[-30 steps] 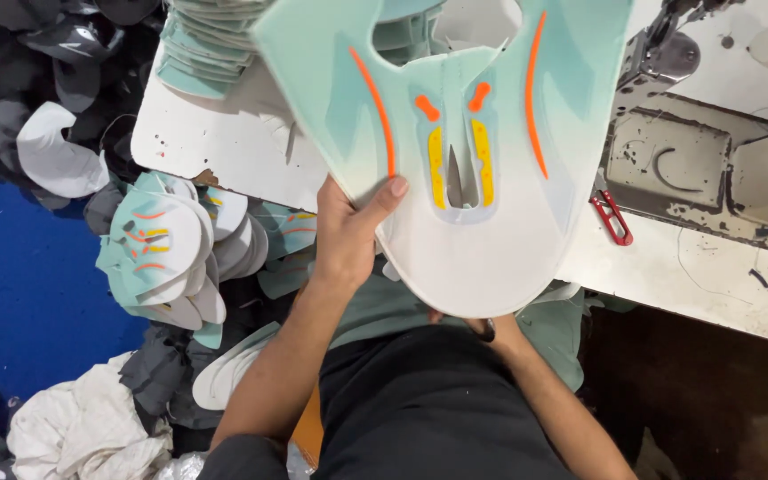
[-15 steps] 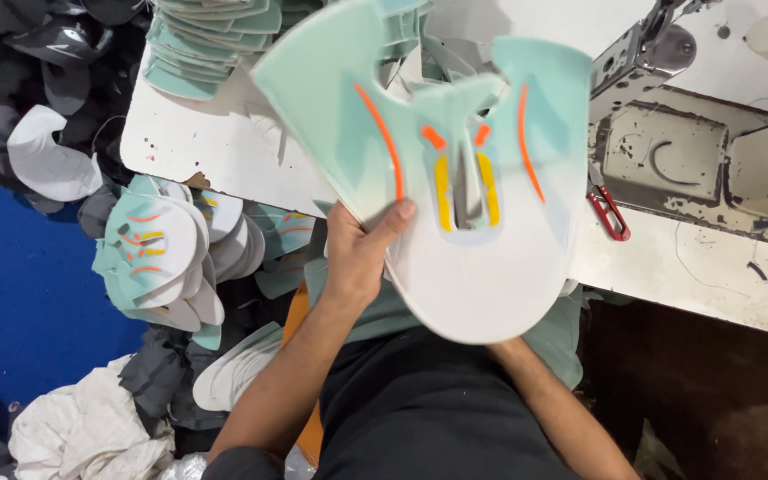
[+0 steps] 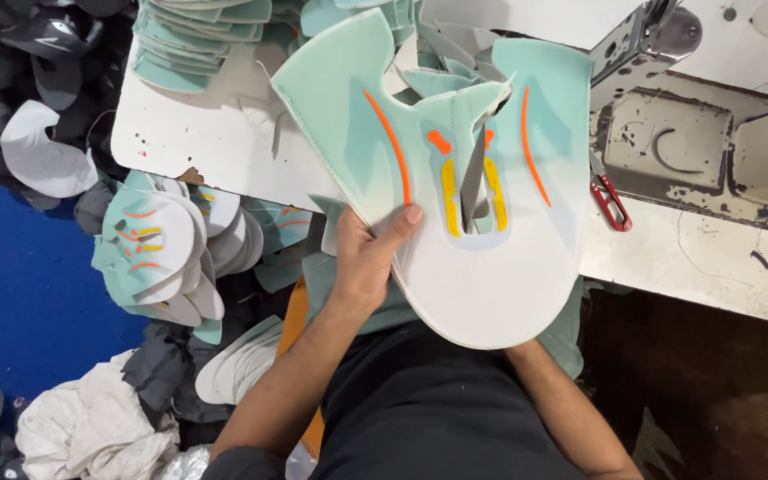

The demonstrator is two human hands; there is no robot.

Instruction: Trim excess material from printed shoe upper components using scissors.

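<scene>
A large flat shoe upper piece (image 3: 482,267), mint green fading to white with orange and yellow stripes, is held up over my lap. My left hand (image 3: 368,258) grips its left edge, thumb on the front face. My right hand is hidden behind the piece; only the forearm (image 3: 562,400) shows below it, so its grip cannot be seen. A second mint piece (image 3: 442,89) sticks up behind the slot in the middle.
A white worktable (image 3: 197,142) carries stacks of mint pieces (image 3: 188,40). A sewing machine bed (image 3: 668,133) and red snips (image 3: 611,203) lie to the right. Another pile of printed uppers (image 3: 157,249) and grey and white scraps (image 3: 91,418) lie to my left.
The upper piece has tilted and shifted slightly toward me and to the left, and my left thumb has slid along its edge.
</scene>
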